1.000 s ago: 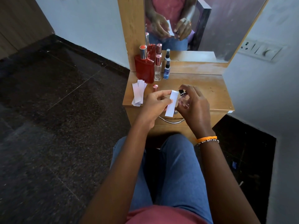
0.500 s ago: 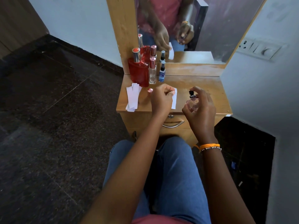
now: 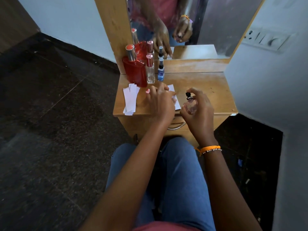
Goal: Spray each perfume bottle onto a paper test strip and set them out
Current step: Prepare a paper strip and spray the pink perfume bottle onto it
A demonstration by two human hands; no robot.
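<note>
Left hand [image 3: 160, 102] flat on strip [image 3: 175, 97], lengthwise toward worktop [image 3: 208, 84] front edge; right hand [image 3: 200, 112] grips bottle [image 3: 190, 106] just right.

The right hand [image 3: 198, 110] grips a small pinkish perfume bottle [image 3: 191, 106], forefinger arched over its black sprayer. Just left of the grip, the left hand [image 3: 160, 102] presses a paper strip [image 3: 177, 105] flat on the dressing table [image 3: 208, 85]. Farther left lies a stack of strips [image 3: 130, 100], and beyond it stand a red bottle [image 3: 135, 72], a clear bottle [image 3: 150, 74] and a blue bottle [image 3: 161, 74].

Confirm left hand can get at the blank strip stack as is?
Likely yes: left hand rests on the laid strip beside the stack; bare tabletop between, pink cap sits further back. Right hand holds a bottle.
</note>
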